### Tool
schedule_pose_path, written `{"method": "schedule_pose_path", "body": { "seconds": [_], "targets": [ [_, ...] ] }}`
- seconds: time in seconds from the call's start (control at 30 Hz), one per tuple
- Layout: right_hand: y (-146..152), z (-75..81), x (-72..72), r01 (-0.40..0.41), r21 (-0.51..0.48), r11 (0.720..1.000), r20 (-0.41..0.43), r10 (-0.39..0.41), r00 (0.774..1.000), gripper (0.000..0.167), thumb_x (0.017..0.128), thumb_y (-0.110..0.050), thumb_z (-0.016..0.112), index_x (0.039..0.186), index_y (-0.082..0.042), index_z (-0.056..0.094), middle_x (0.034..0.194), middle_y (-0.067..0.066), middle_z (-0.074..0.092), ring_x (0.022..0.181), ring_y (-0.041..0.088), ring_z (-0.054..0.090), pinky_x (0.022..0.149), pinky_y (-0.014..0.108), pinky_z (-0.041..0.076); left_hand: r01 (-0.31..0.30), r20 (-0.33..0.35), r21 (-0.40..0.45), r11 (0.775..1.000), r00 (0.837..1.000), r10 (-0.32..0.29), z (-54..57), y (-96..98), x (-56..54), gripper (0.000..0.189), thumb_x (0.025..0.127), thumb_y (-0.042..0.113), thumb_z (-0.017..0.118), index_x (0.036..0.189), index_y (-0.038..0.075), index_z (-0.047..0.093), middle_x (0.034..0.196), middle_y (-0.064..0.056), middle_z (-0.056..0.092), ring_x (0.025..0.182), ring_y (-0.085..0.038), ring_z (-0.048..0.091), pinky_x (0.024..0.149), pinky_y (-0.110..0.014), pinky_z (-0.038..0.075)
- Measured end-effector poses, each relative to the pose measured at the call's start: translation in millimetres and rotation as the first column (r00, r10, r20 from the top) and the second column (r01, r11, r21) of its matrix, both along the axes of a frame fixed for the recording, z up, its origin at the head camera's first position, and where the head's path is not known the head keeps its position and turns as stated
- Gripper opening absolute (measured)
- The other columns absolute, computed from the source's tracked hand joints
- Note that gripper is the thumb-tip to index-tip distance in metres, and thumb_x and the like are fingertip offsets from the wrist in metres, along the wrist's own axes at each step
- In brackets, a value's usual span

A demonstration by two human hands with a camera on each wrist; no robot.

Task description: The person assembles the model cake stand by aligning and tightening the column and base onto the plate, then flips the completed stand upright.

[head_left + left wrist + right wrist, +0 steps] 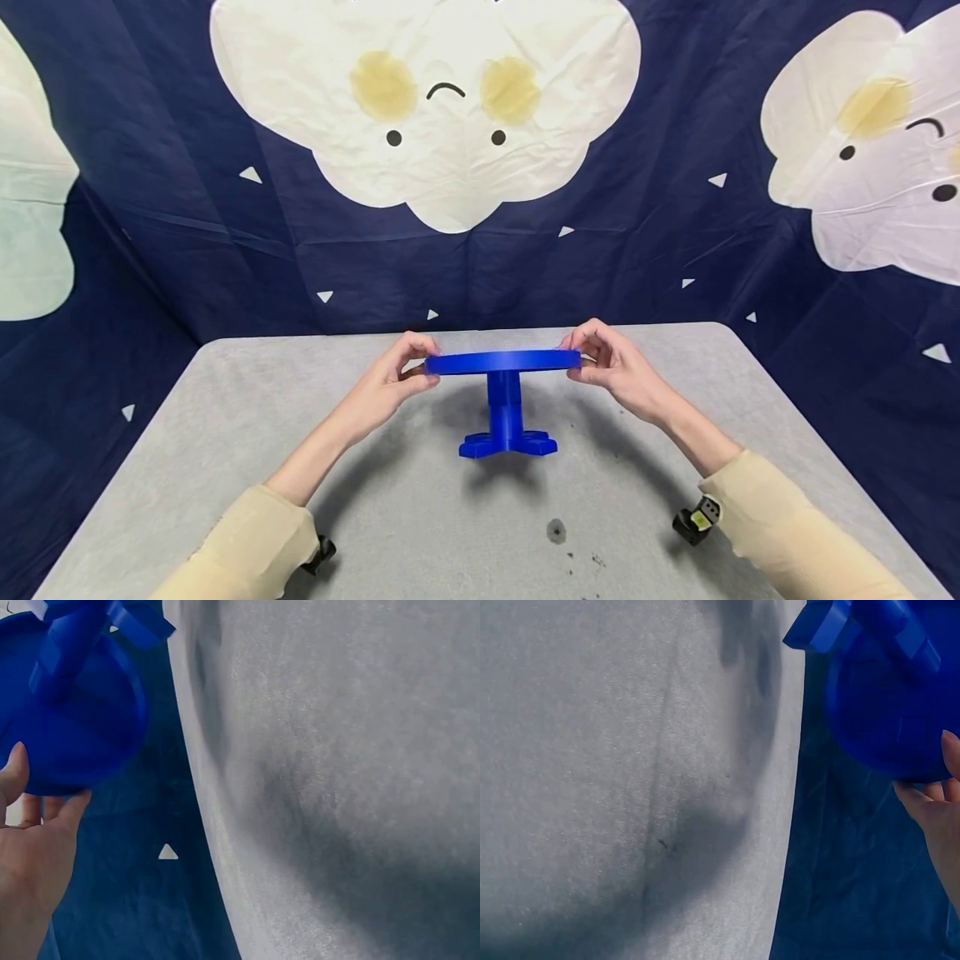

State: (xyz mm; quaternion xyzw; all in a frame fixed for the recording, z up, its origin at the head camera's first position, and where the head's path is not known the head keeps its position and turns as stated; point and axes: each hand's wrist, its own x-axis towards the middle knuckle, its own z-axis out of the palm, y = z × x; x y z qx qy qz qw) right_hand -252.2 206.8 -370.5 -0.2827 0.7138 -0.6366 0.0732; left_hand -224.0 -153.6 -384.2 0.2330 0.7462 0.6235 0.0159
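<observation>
A blue toy pedestal table (503, 361) has a round top, a thick column and a foot with splayed legs (507, 443). It is upright in the head view, its shadow on the tabletop showing below the foot. My left hand (393, 379) pinches the left rim, thumb beneath and fingers above. On the opposite rim, my right hand (615, 371) pinches it the same way. Both wrist views show the underside of the round top (82, 735) with a thumb against it; the foot is partly cut off there.
The grey table (225, 417) lies below both arms. A dark round stain (556, 531) and several small specks mark its front part. Behind it hangs a navy cloth (480, 275) printed with white clouds and small triangles. Dark devices (696, 518) are worn at both wrists.
</observation>
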Motion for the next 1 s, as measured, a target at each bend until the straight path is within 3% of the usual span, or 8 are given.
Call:
{"method": "schedule_pose_path", "body": {
  "seconds": [0.17,0.4,0.57,0.7,1.0],
  "targets": [
    [-0.2,-6.2,-0.4,-0.003,-0.019,1.000,-0.011,0.003,1.000,0.030,0.086,0.019,0.067,0.102,-0.005,0.055,0.118,0.005,0.070,0.115,0.011,0.069,0.093,0.023,0.060,0.025,-0.026,-0.021,0.999,0.999,-0.026,-2.3,-0.4,-0.5,0.025,0.094,-0.008,0.063,0.117,0.001,0.056,0.126,-0.016,0.059,0.120,-0.011,0.058,0.111,-0.019,0.047],
    [-0.1,-12.2,2.8,-0.018,-0.001,1.000,-0.023,0.018,1.000,0.025,0.087,0.012,0.071,0.103,0.004,0.054,0.120,0.009,0.069,0.121,0.016,0.067,0.104,0.021,0.054,0.034,-0.005,-0.061,0.998,0.999,-0.034,-4.6,-2.3,4.2,0.030,0.091,-0.013,0.061,0.115,0.004,0.056,0.132,-0.016,0.059,0.129,-0.016,0.055,0.125,-0.049,0.034],
    [-0.1,-13.6,5.1,0.003,0.032,0.999,-0.041,-0.002,0.999,0.022,0.088,0.007,0.073,0.101,0.002,0.055,0.122,0.014,0.068,0.124,0.021,0.066,0.104,0.021,0.054,0.061,-0.010,-0.050,0.997,0.998,-0.061,-8.6,-3.0,5.8,0.034,0.087,-0.017,0.059,0.113,0.004,0.056,0.133,-0.016,0.057,0.134,-0.016,0.053,0.126,-0.033,0.034],
    [-0.1,-13.8,6.9,-0.003,0.035,0.999,-0.060,0.005,0.998,0.021,0.089,0.007,0.073,0.100,0.003,0.055,0.122,0.015,0.067,0.125,0.020,0.065,0.104,0.022,0.054,0.070,-0.025,-0.055,0.996,0.997,-0.072,-9.1,-3.9,6.9,0.029,0.088,-0.012,0.065,0.111,0.005,0.057,0.132,-0.015,0.057,0.136,-0.018,0.052,0.123,-0.020,0.034],
    [4.2,-16.6,11.0,-0.010,0.071,0.997,-0.097,0.017,0.995,0.023,0.087,0.007,0.075,0.099,0.002,0.056,0.126,0.022,0.064,0.127,0.014,0.063,0.109,0.020,0.050,0.097,-0.090,-0.081,0.992,0.991,-0.104,-6.5,-4.6,10.6,0.027,0.086,-0.005,0.074,0.106,0.005,0.060,0.133,-0.021,0.057,0.135,-0.025,0.053,0.119,-0.013,0.036]
  ]
}}
